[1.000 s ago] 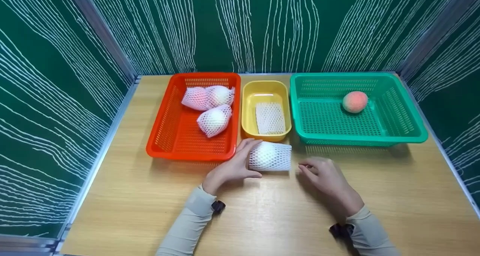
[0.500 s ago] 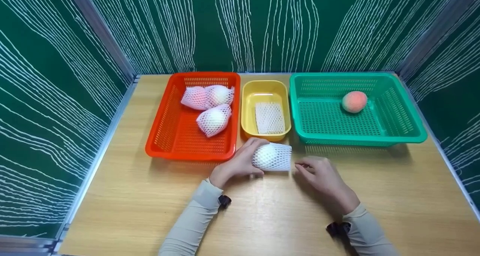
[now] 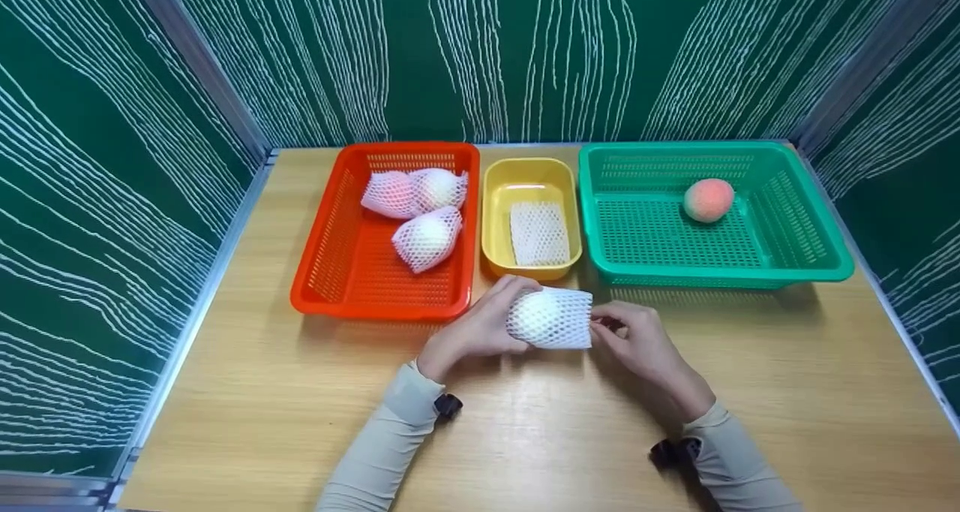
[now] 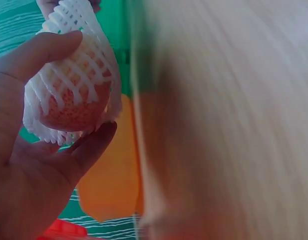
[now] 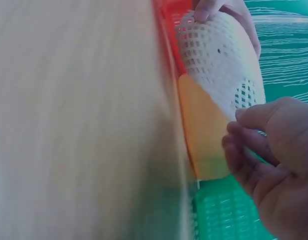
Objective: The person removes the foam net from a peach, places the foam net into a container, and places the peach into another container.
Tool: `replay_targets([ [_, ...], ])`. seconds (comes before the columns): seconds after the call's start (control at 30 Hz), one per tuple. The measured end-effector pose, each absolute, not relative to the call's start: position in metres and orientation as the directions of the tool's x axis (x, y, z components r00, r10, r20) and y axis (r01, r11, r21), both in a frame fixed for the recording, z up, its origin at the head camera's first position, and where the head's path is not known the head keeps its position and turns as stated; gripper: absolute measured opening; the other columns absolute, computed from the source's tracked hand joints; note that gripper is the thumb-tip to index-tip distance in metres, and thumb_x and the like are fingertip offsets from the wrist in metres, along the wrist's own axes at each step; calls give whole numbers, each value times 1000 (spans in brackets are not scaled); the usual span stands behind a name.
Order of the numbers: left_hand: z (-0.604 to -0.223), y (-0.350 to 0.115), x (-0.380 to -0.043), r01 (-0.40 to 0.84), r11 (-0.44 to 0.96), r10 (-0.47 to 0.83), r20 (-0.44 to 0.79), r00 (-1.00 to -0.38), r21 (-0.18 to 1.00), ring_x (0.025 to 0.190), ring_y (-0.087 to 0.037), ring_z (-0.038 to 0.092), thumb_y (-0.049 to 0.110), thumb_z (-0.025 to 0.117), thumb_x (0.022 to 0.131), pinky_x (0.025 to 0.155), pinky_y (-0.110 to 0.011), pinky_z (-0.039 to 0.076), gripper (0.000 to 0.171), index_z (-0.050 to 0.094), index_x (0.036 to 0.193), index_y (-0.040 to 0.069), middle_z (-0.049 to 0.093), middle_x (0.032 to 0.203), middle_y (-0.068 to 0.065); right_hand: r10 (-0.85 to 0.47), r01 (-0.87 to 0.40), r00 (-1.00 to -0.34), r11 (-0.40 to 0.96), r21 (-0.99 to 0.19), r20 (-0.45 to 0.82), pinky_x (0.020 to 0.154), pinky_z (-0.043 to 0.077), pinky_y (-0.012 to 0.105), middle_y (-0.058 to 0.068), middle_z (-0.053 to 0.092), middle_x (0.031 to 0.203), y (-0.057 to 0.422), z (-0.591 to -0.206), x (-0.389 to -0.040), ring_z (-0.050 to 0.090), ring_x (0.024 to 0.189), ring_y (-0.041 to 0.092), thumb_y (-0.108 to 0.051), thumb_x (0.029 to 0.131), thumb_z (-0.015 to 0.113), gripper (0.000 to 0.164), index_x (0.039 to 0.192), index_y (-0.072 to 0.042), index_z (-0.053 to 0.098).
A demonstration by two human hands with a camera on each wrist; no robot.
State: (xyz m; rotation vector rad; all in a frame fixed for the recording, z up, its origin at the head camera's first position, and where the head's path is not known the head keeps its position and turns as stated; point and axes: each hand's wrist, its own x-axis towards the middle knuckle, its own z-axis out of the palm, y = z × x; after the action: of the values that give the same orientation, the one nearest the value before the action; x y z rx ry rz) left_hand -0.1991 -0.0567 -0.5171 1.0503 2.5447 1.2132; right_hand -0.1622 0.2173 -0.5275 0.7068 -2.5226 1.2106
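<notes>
- My left hand reaches in from the near edge of the table, thumb on one side and fingers on the other, curled around a round fruit inside a white foam net.
- My right hand comes in opposite, its wrist angled inward; thumb and forefinger pinch the net's free end, the other fingers bent toward the palm.
- The netted fruit lies sideways between my hands, near the table's middle, just in front of the yellow tub.
- Through the stretchy, diamond-patterned mesh, the left wrist view shows a speckled skin, reddish on one part and pale yellow on another.
- Toward the table's far left corner, a red slotted plastic basket holds three netted fruits, one pink and two pale.
- At the far edge, the smooth, round-cornered tub carries flat white netting.
- Toward the far right corner, a green lattice-bottomed basket holds one bare pinkish fruit.
- Pale, wrinkled cuffs cover my forearms; green panels with wavy white lines rise behind the table.
</notes>
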Motion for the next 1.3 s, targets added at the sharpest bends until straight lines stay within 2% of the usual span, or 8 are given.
replay_targets([
  [0.17,-503,-56,-189,545,400,641,200,-741,737,115,-11,45,13,86,68,100,-29,40,81,43,136,21,44,128,4,-259,-583,-808,485,-652,529,60,55,28,2,67,90,218,-506,-156,63,74,16,11,73,77,21,87,-4,75],
  [0.33,-495,-56,-179,566,370,653,227,-723,737,116,-11,44,15,86,70,99,-29,41,81,42,136,24,44,129,6,-288,-619,-784,414,-667,549,60,56,29,2,71,89,216,-495,-147,66,75,17,14,71,78,25,87,-6,77],
  [0.5,-491,-56,-173,575,360,663,233,-711,735,116,-11,45,14,86,71,97,-29,44,80,41,136,26,44,129,5,-294,-632,-774,381,-674,560,67,57,31,14,71,95,200,-476,-131,68,81,22,19,69,77,28,91,3,74],
  [0.6,-490,-55,-170,590,358,664,246,-706,724,116,-11,45,14,86,71,97,-28,44,80,41,137,25,44,129,4,-311,-603,-797,355,-714,518,73,56,32,16,69,102,191,-476,-127,67,89,25,18,67,79,36,100,6,72],
  [0.77,-489,-55,-164,612,357,667,267,-696,705,116,-12,45,12,86,71,98,-27,43,79,43,136,22,44,129,2,-314,-509,-856,381,-772,410,75,56,32,6,65,105,186,-497,-131,63,92,19,5,68,85,45,109,-3,69],
  [1.07,-488,-49,-161,672,366,681,307,-665,644,113,-11,46,7,84,66,98,-24,41,77,47,133,18,45,126,0,-303,-520,-852,406,-751,426,70,55,32,1,61,88,177,-504,-136,61,82,16,-5,63,89,42,94,-4,62],
  [1.17,-488,-48,-161,667,364,688,296,-663,649,115,-11,45,6,84,66,99,-25,41,79,47,134,19,45,127,1,-300,-518,-854,418,-747,425,70,55,31,0,62,88,175,-506,-138,61,82,16,-11,61,91,44,94,-5,61],
  [1.3,-487,-47,-160,667,369,695,285,-660,647,117,-10,44,5,85,67,100,-25,40,79,47,134,19,45,129,1,-285,-470,-879,377,-798,383,73,55,32,2,62,93,175,-507,-138,62,87,18,-7,61,91,48,98,-2,61],
])
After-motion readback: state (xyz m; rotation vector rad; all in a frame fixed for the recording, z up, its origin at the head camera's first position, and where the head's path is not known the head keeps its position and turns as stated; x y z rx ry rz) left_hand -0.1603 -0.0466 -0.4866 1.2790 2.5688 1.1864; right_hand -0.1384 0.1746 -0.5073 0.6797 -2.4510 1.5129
